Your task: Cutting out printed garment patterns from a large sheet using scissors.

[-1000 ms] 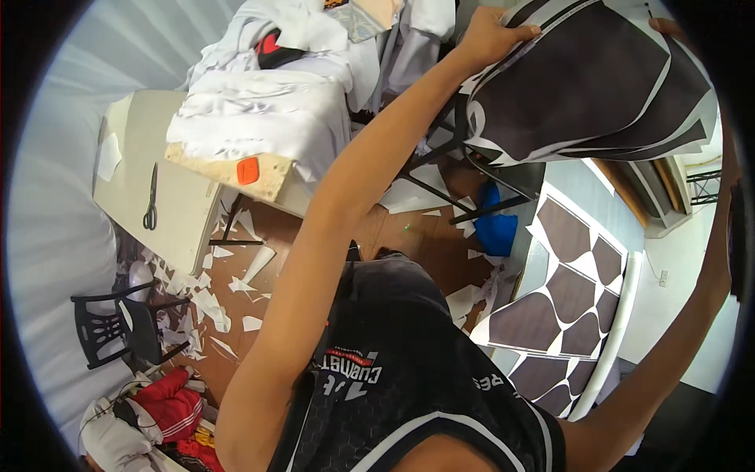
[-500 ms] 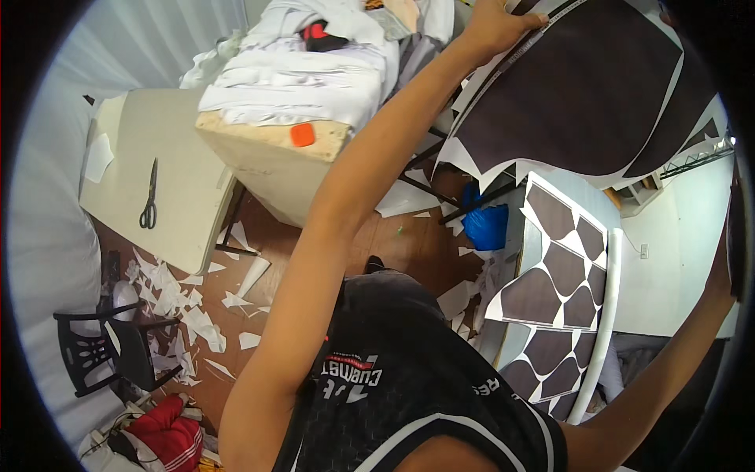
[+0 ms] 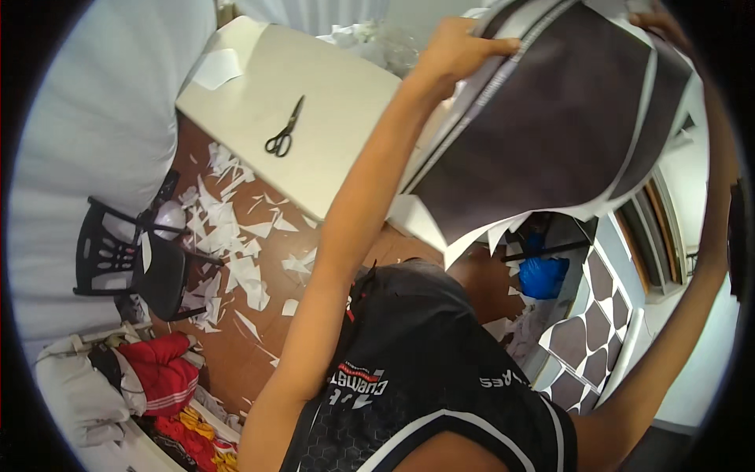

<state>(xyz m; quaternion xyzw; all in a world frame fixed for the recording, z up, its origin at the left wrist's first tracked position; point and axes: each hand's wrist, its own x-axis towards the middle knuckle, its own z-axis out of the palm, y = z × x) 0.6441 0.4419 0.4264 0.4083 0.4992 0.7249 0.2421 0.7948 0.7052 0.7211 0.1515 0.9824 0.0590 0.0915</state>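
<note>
Raised in front of me, my left hand [image 3: 464, 53] grips the near-left edge of several large dark-brown printed sheets [image 3: 543, 126] with white margins. Its thumb lies over a white strip along that edge. My right hand [image 3: 664, 25] is at the far right edge of the same sheets, fingers bent around it and partly hidden in the dark rim of the view. The sheets hang between both hands, with jagged white cut edges below. Whether they are paper or cloth I cannot tell.
A pale table [image 3: 338, 102] holds black-handled scissors [image 3: 285, 130] and a white scrap [image 3: 217, 69]. White offcuts [image 3: 236, 259] litter the floor by a black chair [image 3: 149, 259]. Red clothes [image 3: 161, 374] lie lower left. More printed pieces [image 3: 590, 330] and a blue bag [image 3: 543, 277] are at right.
My view has turned left, bringing the scissors table nearer the middle. Both hands still hold the sheets, now in front of that table; the white cloth pile is no longer visible.
</note>
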